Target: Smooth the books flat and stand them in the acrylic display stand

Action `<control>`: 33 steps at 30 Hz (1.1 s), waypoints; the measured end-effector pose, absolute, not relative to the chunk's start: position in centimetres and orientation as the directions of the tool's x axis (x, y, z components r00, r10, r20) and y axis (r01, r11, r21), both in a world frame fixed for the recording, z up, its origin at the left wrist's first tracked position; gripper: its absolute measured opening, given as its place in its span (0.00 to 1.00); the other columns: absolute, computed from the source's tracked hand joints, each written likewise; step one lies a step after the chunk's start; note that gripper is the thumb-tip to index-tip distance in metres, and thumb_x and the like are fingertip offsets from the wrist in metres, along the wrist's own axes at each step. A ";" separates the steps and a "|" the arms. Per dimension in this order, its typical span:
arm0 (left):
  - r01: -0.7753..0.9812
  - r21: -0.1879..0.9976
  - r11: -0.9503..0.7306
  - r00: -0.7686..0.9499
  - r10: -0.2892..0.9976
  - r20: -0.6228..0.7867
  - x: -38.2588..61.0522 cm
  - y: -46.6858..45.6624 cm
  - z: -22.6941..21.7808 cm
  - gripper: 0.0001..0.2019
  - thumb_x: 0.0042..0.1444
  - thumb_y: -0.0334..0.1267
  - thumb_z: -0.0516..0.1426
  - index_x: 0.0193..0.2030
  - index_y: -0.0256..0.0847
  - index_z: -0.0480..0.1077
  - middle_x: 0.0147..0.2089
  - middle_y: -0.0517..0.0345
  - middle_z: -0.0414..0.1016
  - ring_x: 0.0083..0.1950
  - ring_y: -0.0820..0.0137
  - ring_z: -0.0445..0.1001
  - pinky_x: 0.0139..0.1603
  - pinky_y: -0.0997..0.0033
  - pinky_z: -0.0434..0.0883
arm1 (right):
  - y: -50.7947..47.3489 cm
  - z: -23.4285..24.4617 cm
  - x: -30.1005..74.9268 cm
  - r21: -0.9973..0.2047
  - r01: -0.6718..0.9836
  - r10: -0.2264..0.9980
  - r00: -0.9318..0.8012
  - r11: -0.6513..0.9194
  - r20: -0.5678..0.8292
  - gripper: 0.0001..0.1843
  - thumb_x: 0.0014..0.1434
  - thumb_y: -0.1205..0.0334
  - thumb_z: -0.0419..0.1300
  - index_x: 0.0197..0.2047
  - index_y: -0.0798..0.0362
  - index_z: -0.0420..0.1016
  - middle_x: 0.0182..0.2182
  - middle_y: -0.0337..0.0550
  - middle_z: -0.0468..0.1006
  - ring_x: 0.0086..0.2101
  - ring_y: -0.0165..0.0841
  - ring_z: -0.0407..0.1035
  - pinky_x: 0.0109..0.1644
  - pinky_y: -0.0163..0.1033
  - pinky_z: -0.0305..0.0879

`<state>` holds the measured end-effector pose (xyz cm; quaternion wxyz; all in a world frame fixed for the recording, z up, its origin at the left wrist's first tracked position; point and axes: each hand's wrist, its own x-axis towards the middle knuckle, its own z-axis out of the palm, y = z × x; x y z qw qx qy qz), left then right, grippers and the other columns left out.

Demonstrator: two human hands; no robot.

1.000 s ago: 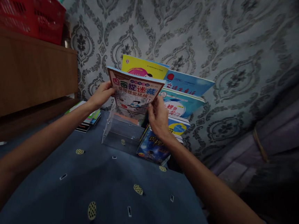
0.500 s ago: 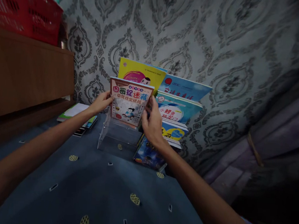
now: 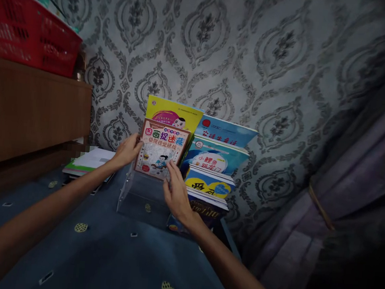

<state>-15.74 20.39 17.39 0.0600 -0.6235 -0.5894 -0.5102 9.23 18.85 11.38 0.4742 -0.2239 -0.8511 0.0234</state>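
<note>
Both hands are on one children's picture book (image 3: 161, 150), white and pink cover with big coloured Chinese title. It stands upright and faces the camera, in the left column of a clear acrylic tiered book stand (image 3: 134, 198). Just behind it is a yellow book (image 3: 173, 112) in the back tier.

Left hand (image 3: 127, 150): grip closed on the book's left edge, thumb on the cover. Right hand (image 3: 175, 191): at the lower right corner, fingers spread along the bottom edge and front; it looks like a light steadying touch, and I cannot tell whether it truly pinches.

Step in hand, as I judge it: seating the book into its tier slot. The bottom edge looks down at the acrylic lip, but whether it is fully seated is hidden by the right hand.

Next move calls for: checking the bottom edge sits behind the lip, then easing both grips off without tipping the book forward. The front tier of that column looks unfilled.

Right column of the stand holds blue books (image 3: 216, 158) stepped one above another, a dark one lowest. A flat stack of books (image 3: 88, 162) lies on the blue patterned cloth (image 3: 108, 254) to the left. Red basket (image 3: 26, 35) sits on a wooden shelf (image 3: 30, 108). Damask wallpaper (image 3: 254, 55) is behind, with a curtain (image 3: 350, 185) at right.
</note>
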 end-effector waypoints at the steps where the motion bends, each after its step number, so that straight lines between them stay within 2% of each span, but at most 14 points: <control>1: 0.798 0.527 -0.292 -0.218 0.675 0.705 -15.7 20.3 17.4 0.07 0.61 0.40 0.53 0.43 0.42 0.69 0.40 0.51 0.76 0.44 0.58 0.73 0.49 0.61 0.68 | 19.2 11.2 9.1 -0.254 0.359 0.404 -0.444 0.898 0.800 0.33 0.68 0.69 0.48 0.76 0.50 0.54 0.72 0.54 0.60 0.71 0.42 0.54 0.74 0.58 0.55; 5: 0.804 0.517 -0.294 -0.205 0.680 0.705 -15.5 20.2 17.4 0.05 0.61 0.38 0.53 0.41 0.42 0.68 0.40 0.50 0.76 0.43 0.58 0.74 0.48 0.61 0.68 | 19.9 10.9 8.5 -0.261 0.362 0.409 -0.430 0.895 0.805 0.35 0.68 0.68 0.49 0.76 0.51 0.51 0.72 0.55 0.59 0.71 0.43 0.54 0.74 0.59 0.54; 11: 0.811 0.511 -0.285 -0.191 0.696 0.692 -15.3 20.6 17.6 0.03 0.60 0.37 0.54 0.37 0.43 0.68 0.37 0.53 0.77 0.43 0.59 0.74 0.47 0.62 0.68 | 20.0 11.2 8.3 -0.280 0.360 0.422 -0.417 0.890 0.805 0.34 0.69 0.66 0.50 0.76 0.52 0.52 0.72 0.55 0.59 0.71 0.45 0.54 0.74 0.60 0.54; 15: 0.814 0.515 -0.270 -0.196 0.707 0.680 -15.4 20.7 17.9 0.04 0.61 0.36 0.54 0.37 0.42 0.69 0.37 0.51 0.77 0.43 0.59 0.74 0.47 0.62 0.68 | 19.8 11.0 8.4 -0.273 0.366 0.418 -0.413 0.889 0.809 0.34 0.69 0.66 0.50 0.76 0.50 0.52 0.72 0.54 0.59 0.71 0.43 0.54 0.74 0.60 0.54; 22: 0.821 0.513 -0.250 -0.195 0.722 0.664 -15.1 19.8 17.9 0.07 0.62 0.38 0.52 0.39 0.41 0.70 0.39 0.50 0.78 0.41 0.58 0.74 0.46 0.61 0.68 | 19.4 10.8 8.9 -0.282 0.370 0.427 -0.405 0.885 0.809 0.33 0.69 0.65 0.50 0.76 0.50 0.54 0.71 0.54 0.60 0.71 0.42 0.54 0.74 0.60 0.55; 33: 0.810 0.523 -0.265 -0.189 0.727 0.660 -15.1 18.5 17.9 0.13 0.61 0.39 0.52 0.50 0.38 0.70 0.44 0.49 0.79 0.45 0.58 0.76 0.48 0.61 0.70 | 19.1 10.9 9.1 -0.303 0.358 0.440 -0.411 0.883 0.798 0.32 0.69 0.65 0.50 0.75 0.54 0.56 0.71 0.56 0.60 0.70 0.44 0.55 0.74 0.58 0.54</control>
